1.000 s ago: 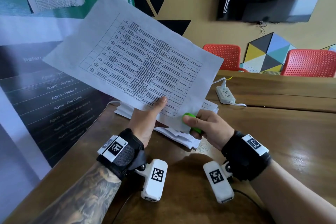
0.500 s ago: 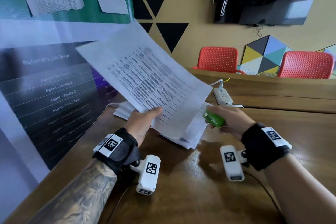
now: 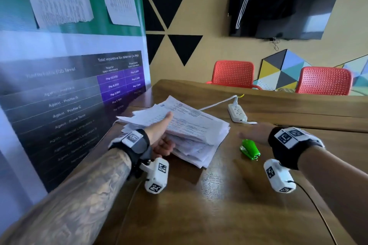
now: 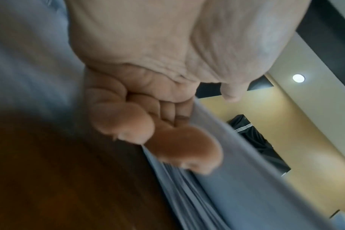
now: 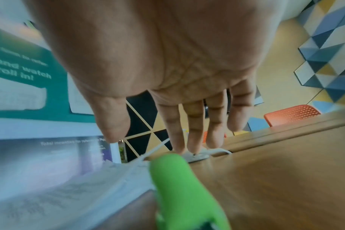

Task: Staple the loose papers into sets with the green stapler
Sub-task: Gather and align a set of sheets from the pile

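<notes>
A thick pile of printed papers [image 3: 191,133] lies on the wooden table [image 3: 219,205]. My left hand [image 3: 161,133] holds the top sheets at the pile's left edge, thumb on top and fingers curled beneath; the left wrist view shows fingertips [image 4: 179,149] against the sheet edges [image 4: 217,194]. The green stapler [image 3: 250,149] lies free on the table to the right of the pile, seen close and blurred as stapler [image 5: 185,191] in the right wrist view. My right hand [image 3: 256,132] hovers just beyond it with fingers [image 5: 195,124] straight, holding nothing.
A white power strip [image 3: 238,113] with its cord lies behind the pile. Two red chairs [image 3: 322,80] stand past the table's far edge. A printed banner [image 3: 69,95] runs along the left side. A thin cable [image 3: 318,211] trails from my right wrist.
My left hand lowered the raised sheets down onto the pile. My right hand set the stapler on the table and let go, then opened above it.
</notes>
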{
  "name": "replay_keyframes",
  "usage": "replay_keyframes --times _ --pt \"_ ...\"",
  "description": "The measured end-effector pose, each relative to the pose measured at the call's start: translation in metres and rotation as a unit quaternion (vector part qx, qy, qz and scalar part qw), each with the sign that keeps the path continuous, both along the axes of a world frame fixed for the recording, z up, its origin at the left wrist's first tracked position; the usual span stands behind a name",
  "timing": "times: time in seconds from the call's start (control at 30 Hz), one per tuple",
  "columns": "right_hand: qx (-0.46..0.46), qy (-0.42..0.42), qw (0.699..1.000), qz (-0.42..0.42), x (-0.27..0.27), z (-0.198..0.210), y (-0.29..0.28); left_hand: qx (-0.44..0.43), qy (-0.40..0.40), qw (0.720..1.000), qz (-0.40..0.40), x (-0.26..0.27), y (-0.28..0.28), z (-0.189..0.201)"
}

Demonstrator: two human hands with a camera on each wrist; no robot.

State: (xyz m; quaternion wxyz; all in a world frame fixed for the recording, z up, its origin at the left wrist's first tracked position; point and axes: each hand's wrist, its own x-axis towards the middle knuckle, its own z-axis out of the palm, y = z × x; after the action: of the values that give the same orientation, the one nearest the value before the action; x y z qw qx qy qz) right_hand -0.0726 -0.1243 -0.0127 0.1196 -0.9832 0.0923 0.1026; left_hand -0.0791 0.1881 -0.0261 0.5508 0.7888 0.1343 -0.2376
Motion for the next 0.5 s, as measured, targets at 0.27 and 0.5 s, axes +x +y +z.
replay_keyframes --times 0.27,0.5 --pt "-0.047 -0.069 0.995 0.063 0.041 0.029 0.066 0.124 -0.039 0.991 0.008 0.01 0.04 -0.021" --pt "-0.085 0.009 0.995 0.05 0.095 -0.002 0.082 0.093 -0.071 0.993 0.027 0.014 0.041 -0.037"
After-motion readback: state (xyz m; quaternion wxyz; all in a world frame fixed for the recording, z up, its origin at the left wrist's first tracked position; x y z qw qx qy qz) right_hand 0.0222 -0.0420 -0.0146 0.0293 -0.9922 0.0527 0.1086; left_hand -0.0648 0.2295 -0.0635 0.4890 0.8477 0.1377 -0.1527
